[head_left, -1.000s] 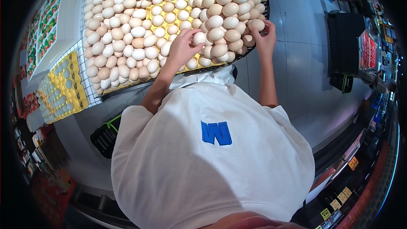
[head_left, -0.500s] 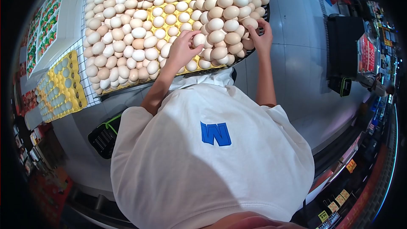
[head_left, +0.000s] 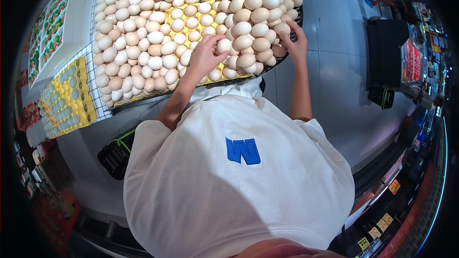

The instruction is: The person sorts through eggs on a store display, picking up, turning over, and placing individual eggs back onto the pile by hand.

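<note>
A large heap of brown and cream eggs [head_left: 155, 37] fills the display in front of me, partly on yellow egg trays [head_left: 178, 25]. My left hand [head_left: 206, 56] is at the near edge of the heap, its thumb and fingers curled round a pale egg [head_left: 223, 45]. At the right side, where the eggs are piled higher, my right hand [head_left: 296, 43] has its thumb and fingers round a light brown egg [head_left: 282, 28]. Both eggs are still among the others; their undersides are hidden.
A white wire rack [head_left: 98, 83] borders the heap on the left, beside a yellow tray of bluish eggs [head_left: 69, 98]. A black basket with a green handle [head_left: 114, 155] lies on the floor at left. Grey tiled floor [head_left: 330, 74] runs along the right.
Both hands keep the same grip on the same eggs. Only the view has shifted very slightly.
</note>
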`<state>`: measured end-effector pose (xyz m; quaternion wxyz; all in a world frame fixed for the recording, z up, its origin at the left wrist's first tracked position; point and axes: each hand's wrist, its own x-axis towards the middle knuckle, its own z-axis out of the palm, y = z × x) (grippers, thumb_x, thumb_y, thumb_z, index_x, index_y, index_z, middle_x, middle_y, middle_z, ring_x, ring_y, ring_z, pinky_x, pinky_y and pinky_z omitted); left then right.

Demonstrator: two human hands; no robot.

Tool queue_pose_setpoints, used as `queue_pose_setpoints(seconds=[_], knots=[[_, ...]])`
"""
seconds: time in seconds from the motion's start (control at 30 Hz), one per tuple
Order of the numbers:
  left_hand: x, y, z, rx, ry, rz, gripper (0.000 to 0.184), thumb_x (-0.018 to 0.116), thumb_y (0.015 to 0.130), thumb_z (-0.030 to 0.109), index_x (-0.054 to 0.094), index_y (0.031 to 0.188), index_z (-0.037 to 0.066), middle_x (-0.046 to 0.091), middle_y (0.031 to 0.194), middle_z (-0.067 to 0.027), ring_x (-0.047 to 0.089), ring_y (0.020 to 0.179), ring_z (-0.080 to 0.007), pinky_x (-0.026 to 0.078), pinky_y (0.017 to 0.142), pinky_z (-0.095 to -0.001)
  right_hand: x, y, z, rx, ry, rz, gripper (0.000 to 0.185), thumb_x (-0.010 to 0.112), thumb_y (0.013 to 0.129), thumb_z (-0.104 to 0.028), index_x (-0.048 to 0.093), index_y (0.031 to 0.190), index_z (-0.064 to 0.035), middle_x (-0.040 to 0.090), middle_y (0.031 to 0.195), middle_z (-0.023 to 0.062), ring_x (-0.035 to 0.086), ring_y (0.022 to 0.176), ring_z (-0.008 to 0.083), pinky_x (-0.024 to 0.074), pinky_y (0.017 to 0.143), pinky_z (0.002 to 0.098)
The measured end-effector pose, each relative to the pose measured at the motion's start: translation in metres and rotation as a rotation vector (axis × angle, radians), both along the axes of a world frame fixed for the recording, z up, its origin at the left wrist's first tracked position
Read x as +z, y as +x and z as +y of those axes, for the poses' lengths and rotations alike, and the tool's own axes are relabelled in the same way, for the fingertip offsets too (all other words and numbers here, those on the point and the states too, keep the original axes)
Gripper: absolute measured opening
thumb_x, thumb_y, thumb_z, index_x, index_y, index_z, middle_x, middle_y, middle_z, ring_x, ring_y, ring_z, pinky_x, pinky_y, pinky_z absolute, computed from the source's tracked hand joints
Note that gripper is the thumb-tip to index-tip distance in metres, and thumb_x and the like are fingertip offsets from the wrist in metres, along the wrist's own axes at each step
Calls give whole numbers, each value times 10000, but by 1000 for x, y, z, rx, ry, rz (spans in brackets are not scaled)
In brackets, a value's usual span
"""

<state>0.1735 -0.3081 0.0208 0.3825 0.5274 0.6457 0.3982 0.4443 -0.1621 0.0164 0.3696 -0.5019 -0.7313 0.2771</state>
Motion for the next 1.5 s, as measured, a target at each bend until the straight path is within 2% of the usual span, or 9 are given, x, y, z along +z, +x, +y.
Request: queue_pose_setpoints(seconds=[0.37,0.5,0.57,0.63,0.8,1.03,1.3,1.47,1.5], knots=[[-1,-2,0,-9,14,5,430,747,777,105,603,1177,40,570,1114,-95,634,934,-181,552,787,-288,5,0,-12,0,65,27,337,719,742,-105,642,1063,-36,587,969,88,580,897,208,476,817,318],[1,-3,1,-14,9,17,434,748,773,114,604,1176,43,570,1115,-96,633,929,-184,549,791,-291,12,2,-23,4,125,-29,356,724,736,-106,632,1071,-29,585,967,86,584,885,200,482,808,315],[-1,-2,0,-19,6,27,435,748,773,117,604,1176,44,570,1116,-96,633,928,-185,548,793,-292,11,5,-27,-47,2,16,373,729,736,-115,624,1083,-25,590,971,83,589,869,187,488,795,308],[-8,-2,0,2,63,30,475,746,769,247,615,1196,87,603,1050,-89,643,802,-207,531,730,-309,6,9,-29,-51,-20,6,379,733,738,-123,621,1087,-24,592,966,83,589,860,182,489,790,303],[-14,-3,1,-4,58,36,475,746,768,248,615,1196,88,603,1047,-93,643,799,-207,530,730,-312,1,7,-32,-96,-103,64,382,740,749,-145,620,1091,-25,598,949,74,581,837,172,489,775,294],[-12,-2,1,9,76,10,469,746,765,251,618,1184,84,604,1032,-96,644,782,-207,533,718,-313,6,5,-31,-68,-14,-35,331,737,772,-154,644,1069,-39,591,934,74,553,783,176,489,740,299],[-9,-2,0,7,83,47,458,736,767,252,619,1174,80,604,1014,-95,645,784,-212,535,721,-311,9,2,-36,-51,-16,-111,370,731,802,-144,626,1143,-47,599,999,62,582,821,147,497,746,276],[-10,-2,0,-1,72,43,453,736,764,245,620,1170,82,604,1005,-94,645,782,-212,536,722,-311,8,-1,-37,-53,41,-122,395,746,778,-159,614,1129,-36,562,962,90,559,788,182,505,703,298],[-7,-2,0,-18,29,34,441,740,772,194,613,1173,60,587,1061,-105,635,880,-207,542,769,-306,8,-1,-38,-53,37,-123,395,746,778,-159,614,1129,-36,562,962,90,559,788,182,505,703,298]])
